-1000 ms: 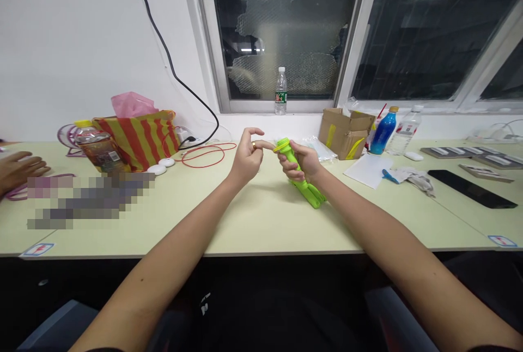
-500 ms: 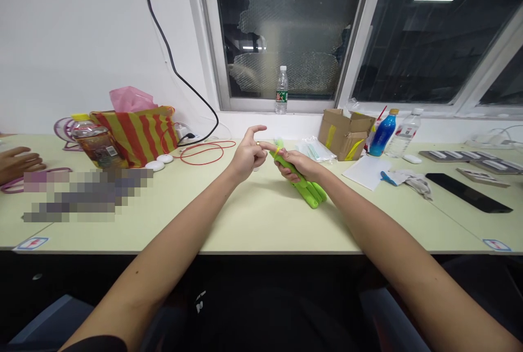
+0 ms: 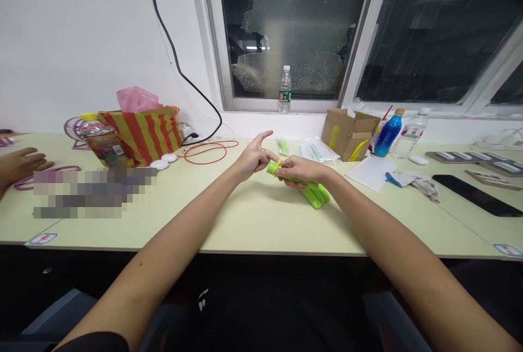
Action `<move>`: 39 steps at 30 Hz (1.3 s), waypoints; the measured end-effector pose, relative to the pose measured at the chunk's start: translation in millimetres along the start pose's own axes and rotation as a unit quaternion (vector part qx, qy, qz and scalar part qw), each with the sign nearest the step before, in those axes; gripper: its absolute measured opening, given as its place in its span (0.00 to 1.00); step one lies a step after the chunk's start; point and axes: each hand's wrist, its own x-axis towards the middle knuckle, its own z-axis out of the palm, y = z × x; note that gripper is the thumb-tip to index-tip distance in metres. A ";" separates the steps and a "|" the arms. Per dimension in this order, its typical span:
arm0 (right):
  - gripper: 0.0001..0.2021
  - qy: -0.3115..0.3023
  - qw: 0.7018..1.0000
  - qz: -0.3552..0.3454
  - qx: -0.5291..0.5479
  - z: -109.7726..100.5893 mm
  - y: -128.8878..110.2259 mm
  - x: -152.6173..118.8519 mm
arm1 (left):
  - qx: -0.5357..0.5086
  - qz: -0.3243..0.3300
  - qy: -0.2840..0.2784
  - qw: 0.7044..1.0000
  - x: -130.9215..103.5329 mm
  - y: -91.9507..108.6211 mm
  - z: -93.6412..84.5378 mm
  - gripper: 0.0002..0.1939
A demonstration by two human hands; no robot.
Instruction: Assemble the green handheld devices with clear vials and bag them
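A lime-green bundle [image 3: 314, 195] with several rounded, finger-like ends leans down to the right over the table; I cannot make out its kind. My right hand [image 3: 301, 171] wraps round its upper part. Near the bundle's upper left end [image 3: 271, 168] a thin yellow band [image 3: 279, 162] goes around it. My left hand [image 3: 256, 159] is beside that end, one finger reaching to the yellow band and seeming to hook it. Another finger points up and the rest are curled. Part of the band is hidden by my fingers.
A small green item in clear wrapping [image 3: 283, 146] and plastic packets [image 3: 318, 149] lie behind my hands. A cardboard box [image 3: 347, 134], bottles and a glove [image 3: 417, 183] stand or lie right. Left are a striped bag [image 3: 143, 137], a red cord [image 3: 204, 151] and another person's hand [image 3: 24, 165].
My left hand has turned a little, and the bundle's upper end now shows beside its finger. My right hand has tipped over flatter on the bundle. The view has shifted slightly.
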 end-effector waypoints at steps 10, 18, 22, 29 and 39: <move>0.24 -0.002 0.989 -0.058 0.137 -2.0 3.1 -2.5 | 0.022 0.047 0.036 0.998 -0.4 -3.5 6.7 0.49; 0.28 0.047 0.964 -0.056 0.256 -6.4 16.3 8.1 | 0.072 0.125 0.119 0.982 -1.6 -10.5 3.8 0.35; 0.28 0.115 0.951 -0.047 0.284 -5.9 14.7 18.0 | 0.050 0.116 0.104 0.986 -2.5 -7.7 7.9 0.33; 0.26 0.137 0.949 -0.025 0.281 -8.0 9.3 17.5 | -0.010 0.094 0.065 0.993 -8.1 6.7 25.8 0.34; 0.22 -0.025 0.966 0.009 0.258 -24.3 11.7 1.1 | -0.016 0.088 0.067 0.994 -3.4 12.0 18.2 0.46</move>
